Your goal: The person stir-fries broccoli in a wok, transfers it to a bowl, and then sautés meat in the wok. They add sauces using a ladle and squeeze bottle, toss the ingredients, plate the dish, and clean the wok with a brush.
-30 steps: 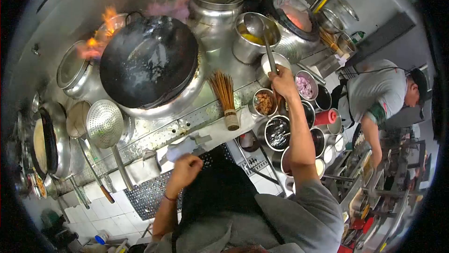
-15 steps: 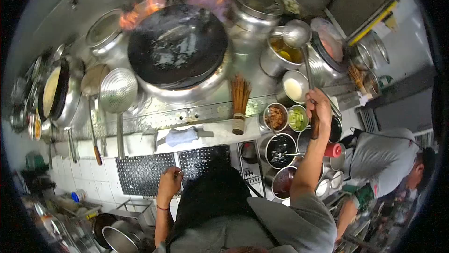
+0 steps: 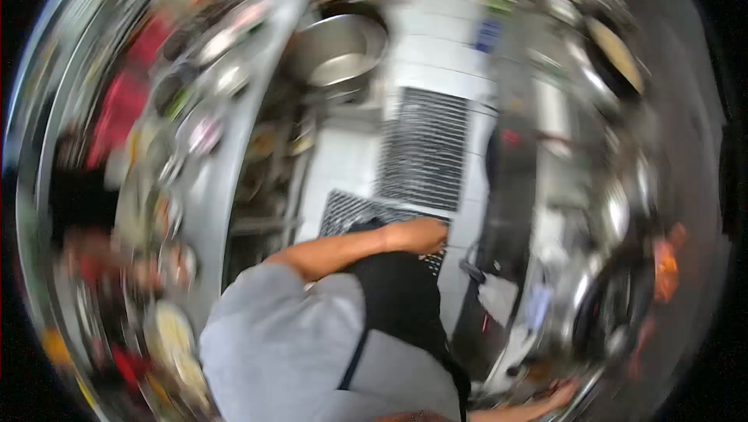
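My right hand (image 3: 562,397) is at the lower right edge of the view, blurred, with its fingers closed around a ladle. The ladle's round bowl (image 3: 619,339) shows as a smeared bright spot by the black wok (image 3: 604,301). In front of my dark apron, my left hand (image 3: 421,235) hangs over the floor with its fingers curled in. Whatever those fingers may hold is hidden. Orange flame (image 3: 665,270) flares at the wok's far side.
A steel counter (image 3: 214,165) with several bowls and plates runs along the left. Beyond my left hand, a perforated black mat (image 3: 425,149) covers white floor tiles. A large steel pot (image 3: 339,52) stands at the upper middle. A folded cloth (image 3: 538,305) lies on the stove's edge.
The view has swung sharply left, from the stove to the aisle and opposite counter. The stove and wok now appear at the right. My right hand with the ladle has moved from the ingredient pots toward the wok.
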{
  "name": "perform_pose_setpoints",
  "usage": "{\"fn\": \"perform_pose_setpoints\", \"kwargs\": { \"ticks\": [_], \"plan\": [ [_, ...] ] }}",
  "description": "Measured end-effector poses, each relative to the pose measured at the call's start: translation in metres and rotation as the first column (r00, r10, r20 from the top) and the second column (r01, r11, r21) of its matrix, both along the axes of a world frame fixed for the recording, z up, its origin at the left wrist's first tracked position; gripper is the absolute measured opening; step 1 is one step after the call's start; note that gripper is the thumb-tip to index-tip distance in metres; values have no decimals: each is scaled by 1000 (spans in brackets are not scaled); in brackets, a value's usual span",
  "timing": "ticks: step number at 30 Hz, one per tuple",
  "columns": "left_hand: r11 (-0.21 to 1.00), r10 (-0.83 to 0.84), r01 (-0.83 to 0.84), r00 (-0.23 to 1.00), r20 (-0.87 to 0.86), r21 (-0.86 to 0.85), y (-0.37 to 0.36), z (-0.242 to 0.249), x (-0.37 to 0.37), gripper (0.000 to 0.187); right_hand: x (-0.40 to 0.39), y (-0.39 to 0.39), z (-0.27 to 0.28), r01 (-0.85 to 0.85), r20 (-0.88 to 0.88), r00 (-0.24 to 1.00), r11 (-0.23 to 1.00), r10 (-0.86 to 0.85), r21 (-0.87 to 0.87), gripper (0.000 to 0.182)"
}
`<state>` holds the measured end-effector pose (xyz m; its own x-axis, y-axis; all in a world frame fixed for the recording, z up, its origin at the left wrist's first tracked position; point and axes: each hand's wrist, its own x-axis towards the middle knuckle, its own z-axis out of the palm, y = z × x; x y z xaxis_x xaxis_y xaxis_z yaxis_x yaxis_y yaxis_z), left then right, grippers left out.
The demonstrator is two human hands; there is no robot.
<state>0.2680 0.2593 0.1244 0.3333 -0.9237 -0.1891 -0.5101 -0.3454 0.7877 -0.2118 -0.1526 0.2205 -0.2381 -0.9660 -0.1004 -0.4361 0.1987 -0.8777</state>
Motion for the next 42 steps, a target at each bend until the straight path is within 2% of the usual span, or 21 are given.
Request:
{"fn": "perform_pose_setpoints", "kwargs": {
  "ticks": [1,4,5,8,9,10,11,12,14,18,22,24,25,28,30,32,34,35,36,38,42],
  "plan": [
    [994,96,-94,995,42,-46,22,-20,7,22,58,23,40,-243,-169,947,953,274,183,41],
    [834,532,-536,844,-72,-127,98,-27,22,19,183,-15,34,-499,-193,823,843,534,202,42],
    [713,668,-677,735,-116,-182,128,-37,25,18,209,-19,37,-548,-205,788,813,581,198,42],
    [58,963,-975,111,-244,-216,239,-42,32,16,305,-16,38,-669,-239,674,715,699,204,43],
    [-228,846,-970,-156,-509,-82,283,-55,28,14,329,-11,37,-705,-244,635,679,733,204,43],
    [-519,727,-820,-273,-630,-244,316,-46,19,14,352,-6,35,-734,-251,600,648,760,206,43],
    [-708,542,-695,-420,-727,-127,349,-29,9,18,371,-3,32,-756,-255,571,621,781,207,43],
    [-755,507,-622,-349,-788,-210,403,-60,-5,25,387,1,30,-774,-256,548,598,797,207,43],
    [-975,48,-221,-246,-968,8,472,-67,-16,23,413,0,25,-803,-260,505,559,823,208,44],
    [-976,-208,8,-345,-915,219,503,-25,-27,28,456,12,1,-846,-259,428,484,866,223,45],
    [-962,-196,-133,-261,-945,237,463,-43,-63,52,491,20,-28,-875,-264,345,410,901,256,46],
    [-928,-373,54,-154,-915,369,434,-30,-89,59,507,22,-42,-886,-266,309,378,913,267,47],
    [-927,-376,68,-151,-914,370,428,-21,-100,59,517,23,-49,-892,-269,289,360,919,273,47],
    [-855,-437,407,-234,-869,321,435,-19,-157,53,545,25,-70,-905,-281,216,299,935,301,48],
    [-960,-270,179,-404,-874,214,458,-59,-200,51,555,23,-85,-906,-284,186,276,941,320,49],
    [-971,-212,193,-438,-874,139,447,-58,-205,51,547,14,-104,-899,-271,211,296,939,323,50],
    [-987,-155,55,-620,-769,154,409,-32,-203,50,527,-3,-117,-883,-259,274,349,926,312,51],
    [-993,8,-86,-736,-677,81,384,-14,-199,46,513,-13,-124,-872,-252,314,383,916,307,51],
    [-980,177,-194,-748,-640,-45,364,-12,-194,42,493,-25,-129,-852,-246,367,430,897,297,51],
    [-940,304,-340,-785,-540,-35,334,-13,-175,39,410,-65,-126,-766,-251,531,585,809,265,52],
    [-614,621,-788,-518,-588,46,265,6,-76,34,91,-86,-79,-322,-307,879,929,364,180,54]
  ]
}}
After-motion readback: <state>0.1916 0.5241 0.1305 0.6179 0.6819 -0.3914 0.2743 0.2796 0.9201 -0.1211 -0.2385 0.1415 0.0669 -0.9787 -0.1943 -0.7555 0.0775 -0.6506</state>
